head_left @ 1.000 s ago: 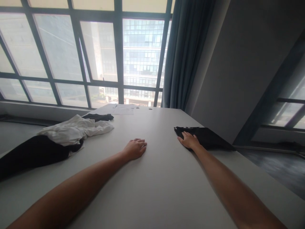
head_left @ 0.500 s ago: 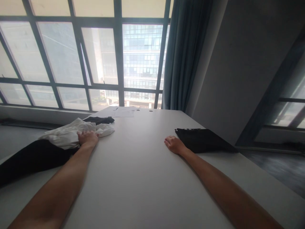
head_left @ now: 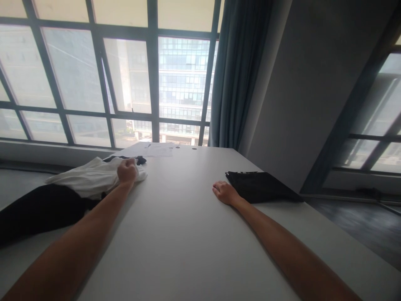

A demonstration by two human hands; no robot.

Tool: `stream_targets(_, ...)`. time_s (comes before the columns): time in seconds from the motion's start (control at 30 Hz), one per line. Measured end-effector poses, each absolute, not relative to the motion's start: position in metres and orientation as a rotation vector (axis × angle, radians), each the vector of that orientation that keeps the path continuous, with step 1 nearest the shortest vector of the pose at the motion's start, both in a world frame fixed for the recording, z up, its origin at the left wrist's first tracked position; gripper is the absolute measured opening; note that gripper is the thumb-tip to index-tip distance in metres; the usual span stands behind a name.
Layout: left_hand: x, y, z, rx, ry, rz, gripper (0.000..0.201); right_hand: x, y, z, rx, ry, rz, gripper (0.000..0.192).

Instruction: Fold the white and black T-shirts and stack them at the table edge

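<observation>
My left hand [head_left: 127, 171] is clenched in a fist on the near edge of a crumpled white garment [head_left: 90, 179] at the left of the white table [head_left: 188, 225]. A black garment [head_left: 40, 209] lies under and in front of the white one. My right hand [head_left: 224, 193] rests on the table with its fingers loosely curled, just left of a flat folded black garment [head_left: 261, 187] and holding nothing.
Sheets of paper [head_left: 147, 149] and a small dark cloth [head_left: 138, 159] lie at the table's far end, below a large window. A blue curtain [head_left: 234, 75] hangs at the back right beside a grey wall. The floor drops away to the right.
My left hand crossed from the table's middle to the white garment and closed into a fist on it. My right hand slid off the folded black garment to rest beside it.
</observation>
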State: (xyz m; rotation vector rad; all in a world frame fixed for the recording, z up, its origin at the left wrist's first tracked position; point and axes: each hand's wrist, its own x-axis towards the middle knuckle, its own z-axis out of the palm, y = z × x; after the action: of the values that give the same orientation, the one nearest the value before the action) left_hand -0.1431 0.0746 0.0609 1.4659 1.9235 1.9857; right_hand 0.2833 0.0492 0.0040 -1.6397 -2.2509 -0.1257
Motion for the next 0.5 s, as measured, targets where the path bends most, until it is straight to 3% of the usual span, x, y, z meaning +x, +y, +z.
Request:
stream_targets(0.17,-0.088,0.065,0.056,1.440,1.564,1.923,0.035,0.283,0.051,0.002,-1.610,-2.247,-0.141,0.028)
stream_targets(0.33,-0.005,0.022,0.030,1.664,1.015,1.385,0.042,0.286,0.051,0.001,-1.566,-2.240,-0.146,0.030)
stream_targets(0.5,0.034,-0.011,0.013,1.932,0.689,1.039,0.047,0.279,0.041,0.007,-1.211,-2.359,-0.158,0.055)
